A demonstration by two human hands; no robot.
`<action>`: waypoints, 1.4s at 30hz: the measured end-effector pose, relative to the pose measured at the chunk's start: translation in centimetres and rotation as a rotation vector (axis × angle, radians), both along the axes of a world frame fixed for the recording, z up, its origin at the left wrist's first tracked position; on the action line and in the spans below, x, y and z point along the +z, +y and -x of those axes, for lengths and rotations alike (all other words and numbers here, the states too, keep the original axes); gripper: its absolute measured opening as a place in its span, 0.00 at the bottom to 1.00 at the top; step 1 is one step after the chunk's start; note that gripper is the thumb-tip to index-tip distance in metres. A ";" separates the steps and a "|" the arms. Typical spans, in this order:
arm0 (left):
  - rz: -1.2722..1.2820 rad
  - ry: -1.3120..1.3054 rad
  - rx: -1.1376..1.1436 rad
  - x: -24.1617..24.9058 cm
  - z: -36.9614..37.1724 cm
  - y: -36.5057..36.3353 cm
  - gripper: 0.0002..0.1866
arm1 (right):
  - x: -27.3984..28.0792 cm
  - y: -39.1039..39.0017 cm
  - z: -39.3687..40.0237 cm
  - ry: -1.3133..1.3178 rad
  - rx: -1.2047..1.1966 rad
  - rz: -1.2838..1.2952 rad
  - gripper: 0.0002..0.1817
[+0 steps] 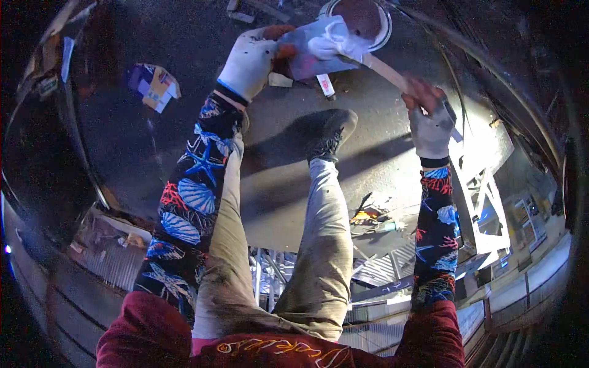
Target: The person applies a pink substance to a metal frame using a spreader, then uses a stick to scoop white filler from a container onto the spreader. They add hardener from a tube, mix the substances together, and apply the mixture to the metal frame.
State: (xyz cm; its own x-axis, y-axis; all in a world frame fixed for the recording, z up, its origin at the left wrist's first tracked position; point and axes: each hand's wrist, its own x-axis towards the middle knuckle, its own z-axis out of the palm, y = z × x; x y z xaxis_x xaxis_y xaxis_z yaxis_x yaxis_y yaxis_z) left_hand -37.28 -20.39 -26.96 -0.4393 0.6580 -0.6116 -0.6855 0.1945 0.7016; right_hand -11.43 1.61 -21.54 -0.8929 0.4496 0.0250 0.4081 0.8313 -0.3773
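In the head view, my left hand (250,60), in a white glove with bare fingertips, pinches the edge of a translucent plastic bag (310,58). White crumpled material (334,40) is bunched at the bag's right side. My right hand (431,122), gloved the same way, is closed around the near end of a pale, flat stick (386,72). The stick's far end meets the bunched material; what lies under it is hidden. Just beyond the bag stands a white-rimmed bucket (384,27) with brown contents, partly covered by the bag in this view.
A small white and red packet (326,86) lies on the dark floor below the bag. Torn purple and tan packaging (156,87) is at the left. Small orange-lit debris (366,216) lies beside my leg, and a bright white metal frame (488,211) stands at the right.
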 end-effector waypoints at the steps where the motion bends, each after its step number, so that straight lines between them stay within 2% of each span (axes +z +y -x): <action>1: 0.000 0.001 0.005 -0.4 0.0 0.1 0.21 | 0.6 -0.2 0.3 -0.031 -0.054 0.037 0.19; 3: 0.006 0.198 -0.142 -0.9 0.2 0.3 0.20 | 0.7 -0.1 0.4 -0.068 -0.106 0.082 0.17; 6: -0.038 0.106 -0.146 -0.3 0.5 0.5 0.19 | 0.0 0.7 -0.3 -0.022 -0.034 0.092 0.17; 8: -0.012 0.143 -0.202 0.3 0.9 0.8 0.19 | 0.1 0.9 -0.2 0.017 0.133 -0.088 0.21; 9: 0.017 0.180 -0.259 0.5 1.0 0.7 0.18 | -0.2 1.0 -0.6 0.013 0.135 -0.088 0.21; 10: 0.018 0.178 -0.257 0.9 1.2 0.6 0.18 | -0.5 1.3 -1.0 -0.033 0.091 0.035 0.21; 11: 0.022 0.301 -0.345 1.5 1.5 0.5 0.17 | -0.2 1.1 -0.5 -0.078 0.045 0.156 0.23; 12: 0.027 0.425 -0.435 1.8 1.7 0.4 0.17 | 0.4 1.2 0.1 -0.078 0.046 0.158 0.23; 13: 0.030 0.424 -0.436 1.3 1.7 0.3 0.17 | 1.2 1.2 0.6 -0.093 0.144 -0.026 0.26; 14: -0.047 0.253 -0.334 1.1 1.7 0.6 0.17 | 1.8 1.1 1.2 -0.108 0.241 -0.211 0.30; 15: -0.123 0.083 -0.229 1.1 1.7 0.8 0.18 | 1.6 1.1 1.1 -0.108 0.240 -0.209 0.30; 17: -0.130 0.140 -0.282 1.2 1.9 0.1 0.18 | 1.0 1.3 0.8 -0.104 0.289 -0.276 0.34; 19: -0.139 0.199 -0.333 1.7 2.2 -0.4 0.18 | 0.8 1.4 0.8 -0.101 0.295 -0.265 0.34; 21: -0.384 0.239 -0.308 1.8 1.9 -0.8 0.17 | 0.4 1.4 0.5 -0.098 0.301 -0.249 0.34; 22: -0.381 0.235 -0.309 1.8 2.0 -0.9 0.17 | 0.1 1.7 0.2 -0.089 0.348 -0.229 0.34; 24: -0.122 -0.339 -0.199 3.9 2.4 0.5 0.31 | 0.2 2.3 0.0 -0.081 0.395 -0.208 0.34; 30: -0.133 -0.299 -0.154 4.1 2.7 -0.1 0.29 | 0.9 3.4 0.5 -0.089 0.428 -0.220 0.34; 32: -0.150 -0.326 -0.141 2.9 2.8 -0.7 0.28 | 1.5 3.8 0.9 -0.052 0.488 -0.081 0.26; 33: -0.185 -0.186 -0.205 0.9 3.3 -1.8 0.24 | 1.1 3.5 0.7 -0.052 0.491 -0.080 0.26; 34: -0.218 -0.045 -0.268 -0.2 3.4 -2.5 0.21 | -0.1 2.7 -0.4 0.105 0.192 0.466 0.22; 35: -0.216 -0.044 -0.265 0.0 3.4 -2.5 0.21 | -0.7 2.3 -1.0 0.259 -0.132 1.002 0.18; 36: -0.149 0.047 -0.300 0.4 3.2 -2.4 0.20 | 0.5 2.3 -0.2 0.259 -0.129 1.006 0.18; 38: -0.081 0.138 -0.330 1.5 3.4 -1.8 0.20 | 3.4 2.9 1.7 -0.107 0.310 0.171 0.16; 39: -0.054 0.027 -0.348 2.4 3.8 -1.2 0.23 | 3.5 2.8 2.0 -0.111 0.313 0.174 0.16; 40: -0.028 -0.083 -0.367 2.9 3.7 -0.7 0.26 | 3.6 2.7 2.2 -0.186 0.214 0.288 0.16; 41: -0.036 0.019 -0.358 3.0 3.3 -0.3 0.22 | 3.6 2.8 2.3 -0.260 0.114 0.399 0.16; 42: -0.038 0.017 -0.357 3.3 3.0 -0.1 0.22 | 3.3 3.0 2.3 -0.264 0.114 0.398 0.16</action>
State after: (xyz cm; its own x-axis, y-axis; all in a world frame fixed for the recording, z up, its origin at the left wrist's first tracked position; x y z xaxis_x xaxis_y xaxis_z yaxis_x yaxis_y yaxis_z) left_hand -40.28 -20.47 -23.67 -0.1871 0.7941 -0.5783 -0.5675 0.3931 0.7235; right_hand -13.70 4.61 -18.27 -0.8897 0.2773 -0.3626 0.4473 0.6884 -0.5710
